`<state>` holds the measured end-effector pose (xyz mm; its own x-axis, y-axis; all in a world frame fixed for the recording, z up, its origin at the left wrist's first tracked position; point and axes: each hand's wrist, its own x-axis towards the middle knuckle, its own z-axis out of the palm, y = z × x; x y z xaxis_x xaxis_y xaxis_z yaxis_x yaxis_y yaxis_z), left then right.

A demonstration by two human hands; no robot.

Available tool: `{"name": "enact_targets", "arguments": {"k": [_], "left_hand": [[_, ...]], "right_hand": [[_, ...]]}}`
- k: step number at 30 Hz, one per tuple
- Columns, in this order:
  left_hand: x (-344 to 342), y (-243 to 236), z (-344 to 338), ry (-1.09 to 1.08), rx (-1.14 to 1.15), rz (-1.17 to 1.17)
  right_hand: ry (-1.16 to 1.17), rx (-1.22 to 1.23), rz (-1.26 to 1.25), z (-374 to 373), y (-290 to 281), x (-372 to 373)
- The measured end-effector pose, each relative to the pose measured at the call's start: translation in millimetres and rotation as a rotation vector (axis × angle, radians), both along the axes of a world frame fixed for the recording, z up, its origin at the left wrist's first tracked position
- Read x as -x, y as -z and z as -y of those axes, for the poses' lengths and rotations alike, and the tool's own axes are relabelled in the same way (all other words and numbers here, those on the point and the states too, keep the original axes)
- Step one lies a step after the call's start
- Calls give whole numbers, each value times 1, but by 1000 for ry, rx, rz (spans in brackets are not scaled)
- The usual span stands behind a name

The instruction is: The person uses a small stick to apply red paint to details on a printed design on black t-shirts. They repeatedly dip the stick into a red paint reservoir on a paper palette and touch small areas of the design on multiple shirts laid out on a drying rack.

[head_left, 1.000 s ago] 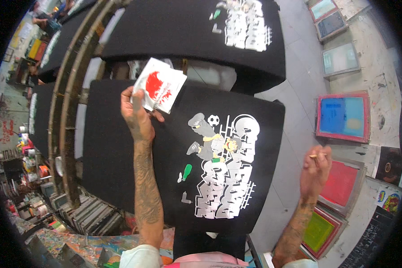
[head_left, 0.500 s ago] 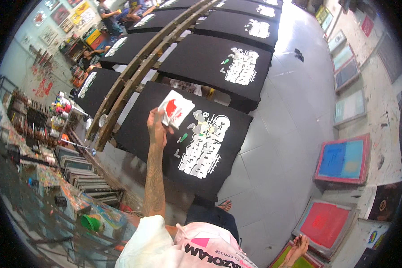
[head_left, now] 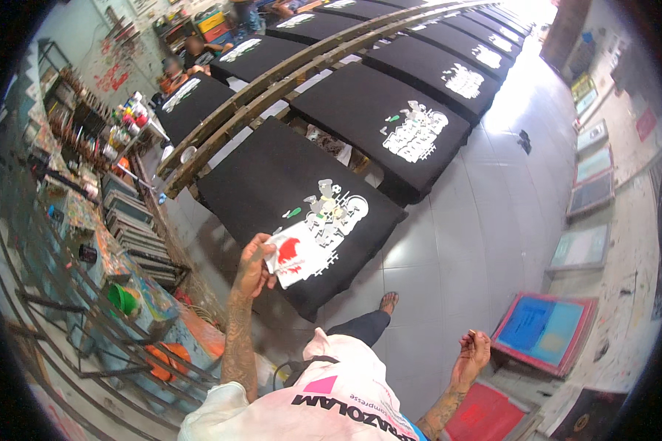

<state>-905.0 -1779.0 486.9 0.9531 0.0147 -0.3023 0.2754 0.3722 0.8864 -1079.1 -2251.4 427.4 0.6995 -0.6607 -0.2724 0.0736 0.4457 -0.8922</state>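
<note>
My left hand is closed around the edge of a white piece of folded cloth or paper with a red print or stain. I hold it over the near corner of a black shirt panel stretched on a board, covering part of its white and grey printed design. Off to the right, above the floor, my right hand has its fingers curled together. Whatever they may pinch is too small to make out.
More printed black panels run away in rows, split by long wooden rails. Screen frames, one blue and one red, lean along the right wall. Shelves of frames and a green bucket stand left. People sit at the far left.
The white piece in my left hand has moved down and nearer, from the panel's far part to its near corner. My right hand has risen further into view. The whole view has turned.
</note>
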Motion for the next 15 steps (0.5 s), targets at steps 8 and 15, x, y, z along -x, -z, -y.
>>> {"name": "enact_targets", "arguments": {"k": [8, 15], "left_hand": [[-56, 27, 180, 284, 69, -18], [-106, 44, 340, 349, 88, 13]], "right_hand": [[-88, 43, -71, 131, -18, -56], [-21, 68, -242, 283, 10, -83]]}}
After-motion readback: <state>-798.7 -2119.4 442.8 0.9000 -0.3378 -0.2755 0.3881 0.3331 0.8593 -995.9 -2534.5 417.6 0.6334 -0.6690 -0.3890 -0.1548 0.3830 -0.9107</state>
